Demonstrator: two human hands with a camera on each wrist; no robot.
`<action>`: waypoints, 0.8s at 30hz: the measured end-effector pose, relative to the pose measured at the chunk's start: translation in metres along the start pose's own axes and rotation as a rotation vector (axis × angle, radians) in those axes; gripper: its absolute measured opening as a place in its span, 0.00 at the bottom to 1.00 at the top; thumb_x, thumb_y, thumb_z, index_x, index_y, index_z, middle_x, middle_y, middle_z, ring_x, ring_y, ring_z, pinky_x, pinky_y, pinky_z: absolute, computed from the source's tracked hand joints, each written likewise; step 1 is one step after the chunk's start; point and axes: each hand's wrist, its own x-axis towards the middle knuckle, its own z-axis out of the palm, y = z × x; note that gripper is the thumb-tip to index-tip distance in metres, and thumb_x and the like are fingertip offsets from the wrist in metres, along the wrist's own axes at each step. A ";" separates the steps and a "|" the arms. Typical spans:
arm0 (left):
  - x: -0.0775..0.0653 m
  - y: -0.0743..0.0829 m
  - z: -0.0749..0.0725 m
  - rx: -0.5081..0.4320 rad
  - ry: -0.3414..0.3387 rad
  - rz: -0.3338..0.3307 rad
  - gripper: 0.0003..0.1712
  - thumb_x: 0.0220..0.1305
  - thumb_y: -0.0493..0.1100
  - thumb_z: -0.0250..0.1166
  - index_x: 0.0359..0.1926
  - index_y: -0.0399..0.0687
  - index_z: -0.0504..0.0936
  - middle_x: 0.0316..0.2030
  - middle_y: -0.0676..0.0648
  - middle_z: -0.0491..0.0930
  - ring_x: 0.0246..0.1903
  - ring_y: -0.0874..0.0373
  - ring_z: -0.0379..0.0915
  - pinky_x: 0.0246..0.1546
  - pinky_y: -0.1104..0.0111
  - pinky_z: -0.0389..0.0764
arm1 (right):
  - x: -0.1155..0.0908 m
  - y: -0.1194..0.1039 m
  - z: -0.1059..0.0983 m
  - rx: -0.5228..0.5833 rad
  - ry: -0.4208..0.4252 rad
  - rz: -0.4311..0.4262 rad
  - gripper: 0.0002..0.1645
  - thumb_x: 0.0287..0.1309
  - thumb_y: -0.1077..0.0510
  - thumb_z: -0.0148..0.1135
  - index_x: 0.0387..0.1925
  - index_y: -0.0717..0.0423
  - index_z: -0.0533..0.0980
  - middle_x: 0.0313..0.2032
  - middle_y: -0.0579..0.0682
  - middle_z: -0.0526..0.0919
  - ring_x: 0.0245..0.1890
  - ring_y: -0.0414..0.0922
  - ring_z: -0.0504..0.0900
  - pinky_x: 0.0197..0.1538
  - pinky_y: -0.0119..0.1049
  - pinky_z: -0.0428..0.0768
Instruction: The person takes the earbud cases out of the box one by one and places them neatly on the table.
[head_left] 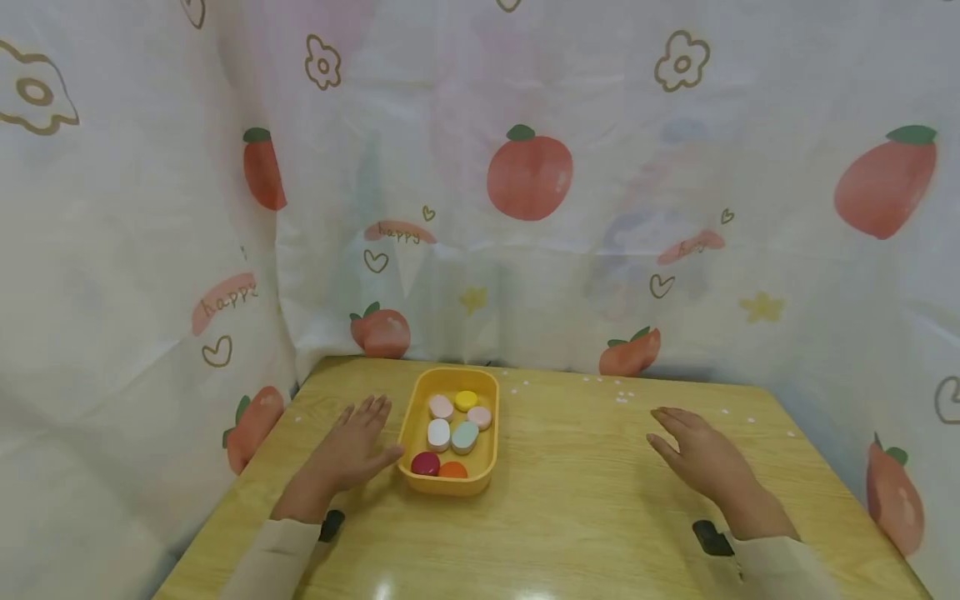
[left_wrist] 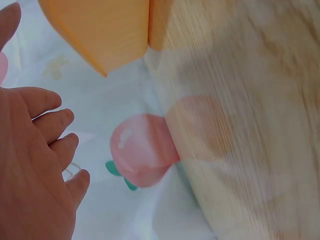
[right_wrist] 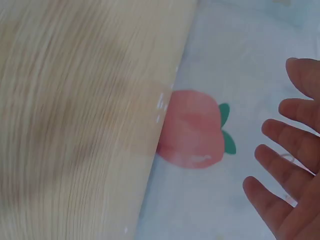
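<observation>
From where I stand, I see a yellow tray (head_left: 453, 488) with rounded corners on the wooden table (head_left: 570, 500), left of its middle. The long axis of the tray runs from the person toward the far edge, with the far end leaning very slightly to the right. Its short sides face the person and the hanging cloth (head_left: 450, 150), which is printed with red fruits.

Inside the tray lie smooth rounded pieces. At the far part there are a yellow piece (head_left: 467, 401) and two pink pieces (head_left: 441, 407). In the middle, side by side, are a white piece (head_left: 438, 435) and a pale green piece (head_left: 465, 437); the white one has its longer direction almost along the tray, and the green one tilts a little to the right at its far end. Near the person lie a dark red piece (head_left: 425, 464) and an orange piece (head_left: 453, 472).

The left hand (head_left: 348, 454) is just beside the tray, its fingers extended forward, relaxed, and gripping nothing. Its thumb points to the tray's left wall; whether it touches, I cannot tell. The right hand (head_left: 697, 458), well apart on the other side, also has its fingers loosely stretched, pointing forward and left, and holds nothing.
</observation>
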 end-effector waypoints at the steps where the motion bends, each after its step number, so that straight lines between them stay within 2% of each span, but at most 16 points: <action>1: 0.000 0.002 0.000 0.002 -0.013 -0.002 0.49 0.67 0.68 0.53 0.74 0.37 0.55 0.73 0.40 0.53 0.73 0.44 0.43 0.69 0.47 0.44 | 0.002 -0.003 0.000 0.026 0.001 0.005 0.36 0.70 0.43 0.53 0.65 0.68 0.68 0.61 0.69 0.69 0.61 0.68 0.65 0.58 0.65 0.65; 5: 0.002 0.011 0.000 0.007 -0.058 -0.003 0.51 0.67 0.71 0.49 0.74 0.37 0.53 0.73 0.40 0.52 0.73 0.44 0.42 0.70 0.48 0.42 | 0.014 -0.012 0.006 0.122 0.013 0.018 0.36 0.70 0.43 0.53 0.66 0.66 0.66 0.61 0.68 0.71 0.60 0.68 0.67 0.57 0.65 0.66; 11: 0.008 0.022 0.005 0.078 -0.105 -0.024 0.55 0.64 0.77 0.42 0.74 0.37 0.52 0.74 0.41 0.50 0.74 0.47 0.40 0.70 0.50 0.42 | 0.031 -0.021 0.019 0.203 0.055 -0.007 0.33 0.70 0.46 0.55 0.66 0.65 0.67 0.61 0.65 0.73 0.57 0.65 0.74 0.54 0.62 0.72; 15: 0.010 0.025 0.011 0.100 -0.116 -0.024 0.56 0.63 0.77 0.42 0.75 0.37 0.52 0.74 0.41 0.50 0.74 0.47 0.39 0.70 0.51 0.43 | 0.044 -0.032 0.024 0.331 0.074 -0.011 0.31 0.70 0.46 0.55 0.64 0.62 0.70 0.59 0.62 0.76 0.51 0.61 0.79 0.50 0.57 0.77; 19: 0.009 0.026 0.014 0.084 -0.112 -0.022 0.56 0.64 0.77 0.43 0.75 0.38 0.52 0.74 0.41 0.51 0.74 0.47 0.39 0.71 0.51 0.42 | 0.059 -0.048 0.027 0.464 0.064 -0.021 0.31 0.70 0.44 0.53 0.64 0.61 0.71 0.58 0.60 0.77 0.52 0.57 0.80 0.50 0.53 0.79; 24: 0.011 0.027 0.017 0.076 -0.097 -0.024 0.56 0.64 0.77 0.42 0.75 0.38 0.51 0.74 0.41 0.51 0.74 0.48 0.40 0.71 0.52 0.41 | 0.080 -0.067 0.023 0.497 0.044 -0.037 0.31 0.70 0.42 0.53 0.64 0.58 0.71 0.58 0.58 0.77 0.52 0.56 0.80 0.50 0.54 0.79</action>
